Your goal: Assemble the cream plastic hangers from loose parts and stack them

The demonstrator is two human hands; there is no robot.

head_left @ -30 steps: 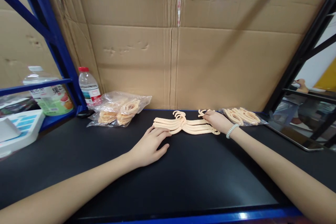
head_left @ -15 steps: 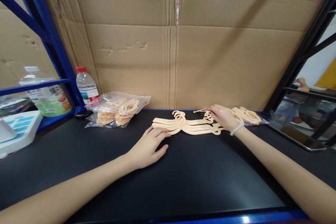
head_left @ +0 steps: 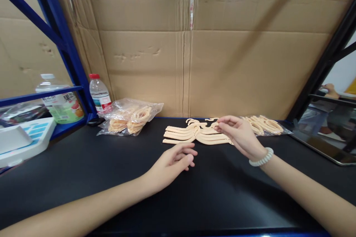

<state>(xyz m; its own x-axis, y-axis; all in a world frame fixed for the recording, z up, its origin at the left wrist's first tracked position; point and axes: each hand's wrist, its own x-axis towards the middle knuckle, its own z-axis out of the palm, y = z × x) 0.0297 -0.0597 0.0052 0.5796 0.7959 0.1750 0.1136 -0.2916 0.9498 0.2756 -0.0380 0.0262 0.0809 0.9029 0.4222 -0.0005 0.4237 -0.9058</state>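
Note:
Several peach-coloured plastic clothes hangers lie overlapped in a row on the black tabletop, their hooks pointing to the back. My left hand hovers just in front of them, fingers loosely curled and apart, holding nothing. To the right, above the hangers' right ends, my right hand has thumb and fingertips pinched together on a small peach plastic piece. Its shape is mostly hidden by the fingers. Behind the hangers a loose hook-shaped piece rests on the table.
A clear bag of peach plastic parts lies at the back left, and another bag of parts at the back right. Bottles and a white-blue plastic object stand left. A cardboard wall closes the back.
My left hand has come off the hangers and moved right and nearer to me. My right hand has lifted and turned, now pinching a small piece. The camera view has shifted slightly.

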